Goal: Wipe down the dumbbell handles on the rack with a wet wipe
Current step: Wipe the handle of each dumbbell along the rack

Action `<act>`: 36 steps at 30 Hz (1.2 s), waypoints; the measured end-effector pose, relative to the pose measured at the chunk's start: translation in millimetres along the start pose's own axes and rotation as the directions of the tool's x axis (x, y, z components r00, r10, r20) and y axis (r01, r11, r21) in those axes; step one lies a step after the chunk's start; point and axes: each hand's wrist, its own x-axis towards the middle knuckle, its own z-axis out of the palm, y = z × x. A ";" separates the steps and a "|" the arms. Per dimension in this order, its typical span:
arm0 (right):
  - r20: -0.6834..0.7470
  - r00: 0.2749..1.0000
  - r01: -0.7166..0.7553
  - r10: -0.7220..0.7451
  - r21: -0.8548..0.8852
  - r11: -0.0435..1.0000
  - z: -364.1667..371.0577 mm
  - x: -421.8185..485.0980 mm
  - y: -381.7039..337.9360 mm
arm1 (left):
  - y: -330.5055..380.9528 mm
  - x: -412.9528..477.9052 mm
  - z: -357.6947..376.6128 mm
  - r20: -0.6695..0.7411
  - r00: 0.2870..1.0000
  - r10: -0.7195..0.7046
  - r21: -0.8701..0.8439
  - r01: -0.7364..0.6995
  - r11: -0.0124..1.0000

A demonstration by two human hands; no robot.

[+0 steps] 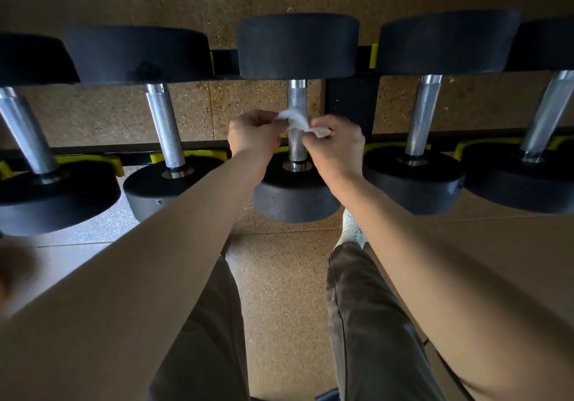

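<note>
At the middle handle (297, 102) — running away from the viewer — left hand (255, 135) and right hand (337, 143) pinch the wipe (295, 121).

No legible text, numbers, brand marks or signs in view. The black dumbbell heads (297, 45), in the 12 o'clock row and the nearer row through centre, read blank from this angle. The yellow rack saddles (198, 154) towards 9 and 3 o'clock show no marking either.
</note>
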 end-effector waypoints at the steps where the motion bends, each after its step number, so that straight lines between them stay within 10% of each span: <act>1: -0.017 0.999 0.052 -0.052 -0.004 0.999 2.7 -3.0 -2.9 | -1.0 -1.1 -0.2 0.013 1.000 0.017 -0.010 -0.017 1.000; 7: -0.101 0.930 0.335 -0.353 -0.155 0.929 12.5 11.5 -5.9 | 7.6 -13.4 -11.3 0.147 0.987 0.060 -0.218 -0.027 0.976; 12: -0.254 0.966 0.016 0.047 0.239 0.971 15.5 36.3 -14.1 | -0.7 -7.7 -10.0 0.184 0.982 0.046 -0.164 -0.015 0.986; 20: -0.083 0.995 0.064 -0.055 0.106 0.992 6.2 25.4 10.1 | -12.1 -8.0 -1.3 0.232 0.972 0.043 -0.129 -0.013 0.992; 27: 0.400 0.909 0.241 -0.118 -0.273 0.931 -35.8 0.7 19.1 | -22.4 -7.8 -1.6 0.225 0.974 0.030 -0.056 -0.018 0.998; 33: -0.159 0.960 0.238 -0.232 0.020 0.971 -7.7 30.4 -22.8 | -18.0 -11.0 -3.7 0.264 0.963 0.048 -0.059 -0.033 0.998; 36: -0.197 0.902 0.361 -0.383 -0.140 0.922 13.0 32.1 -24.2 | -17.3 -12.4 -6.9 0.300 0.953 0.033 -0.106 -0.001 0.994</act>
